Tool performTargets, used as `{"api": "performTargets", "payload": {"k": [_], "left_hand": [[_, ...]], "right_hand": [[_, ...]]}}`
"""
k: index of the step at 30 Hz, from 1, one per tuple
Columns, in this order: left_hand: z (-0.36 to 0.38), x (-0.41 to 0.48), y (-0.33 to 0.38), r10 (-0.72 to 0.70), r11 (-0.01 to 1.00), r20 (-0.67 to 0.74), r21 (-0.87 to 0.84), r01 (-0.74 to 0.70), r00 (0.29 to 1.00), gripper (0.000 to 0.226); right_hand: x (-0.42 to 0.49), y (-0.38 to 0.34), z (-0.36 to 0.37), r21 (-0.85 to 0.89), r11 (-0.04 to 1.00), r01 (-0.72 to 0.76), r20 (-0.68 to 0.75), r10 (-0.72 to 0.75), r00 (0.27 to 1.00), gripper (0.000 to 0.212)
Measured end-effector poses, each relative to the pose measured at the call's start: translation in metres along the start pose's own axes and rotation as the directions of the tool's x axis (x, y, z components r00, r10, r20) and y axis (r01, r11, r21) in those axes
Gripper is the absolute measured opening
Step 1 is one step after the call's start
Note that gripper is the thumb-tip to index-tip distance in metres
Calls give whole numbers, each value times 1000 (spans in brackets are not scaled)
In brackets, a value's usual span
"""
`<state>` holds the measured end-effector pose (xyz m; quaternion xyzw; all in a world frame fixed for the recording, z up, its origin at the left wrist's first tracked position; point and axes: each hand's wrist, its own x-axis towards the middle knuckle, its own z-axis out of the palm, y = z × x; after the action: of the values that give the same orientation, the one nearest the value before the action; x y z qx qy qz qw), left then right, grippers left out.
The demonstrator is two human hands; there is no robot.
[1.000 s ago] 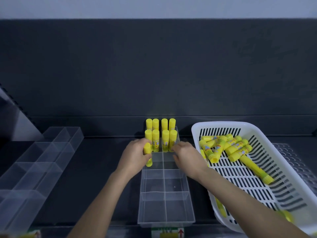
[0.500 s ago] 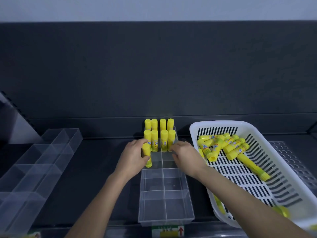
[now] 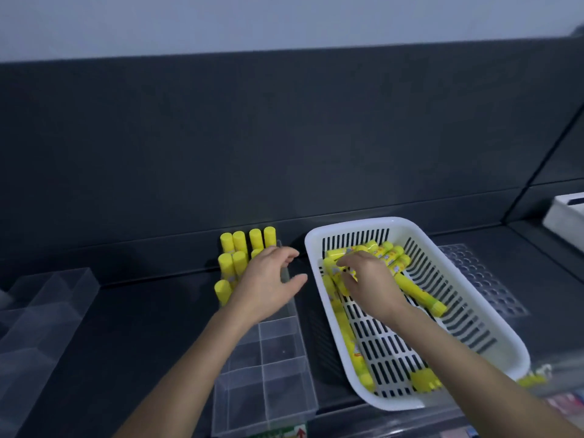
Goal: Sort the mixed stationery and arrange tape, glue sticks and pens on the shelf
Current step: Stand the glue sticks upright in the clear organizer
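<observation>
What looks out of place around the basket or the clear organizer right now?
One glue stick lies outside the white basket, past its near right corner, apart from the pile inside. In the clear organizer, the standing glue sticks look upright and orderly. Nothing looks spilled or damaged.

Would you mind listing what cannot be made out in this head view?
- Whether the right hand grips a glue stick: its fingers cover the pile in the white basket.
- Sticks behind the left hand in the clear organizer.
- Printed labels: blurred.
- Bottom-right items: cut off.
</observation>
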<state>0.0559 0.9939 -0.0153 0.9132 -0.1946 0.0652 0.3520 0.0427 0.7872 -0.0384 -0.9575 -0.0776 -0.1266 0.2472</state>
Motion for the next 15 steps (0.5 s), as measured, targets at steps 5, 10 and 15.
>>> {"api": "performTargets", "payload": {"k": [5, 10, 15], "left_hand": [[35, 20, 31, 17, 998, 159, 56, -26, 987, 42], [72, 45, 59, -68, 980, 290, 198, 9, 955, 36], [106, 69, 61, -293, 937, 292, 276, 213, 910, 38]], "right_hand": [[-8, 41, -18, -42, 989, -138, 36, 140, 990, 26], [-10, 71, -28, -91, 970, -225, 49, 230, 972, 29], [-12, 92, -31, -137, 946, -295, 113, 311, 944, 29]]}}
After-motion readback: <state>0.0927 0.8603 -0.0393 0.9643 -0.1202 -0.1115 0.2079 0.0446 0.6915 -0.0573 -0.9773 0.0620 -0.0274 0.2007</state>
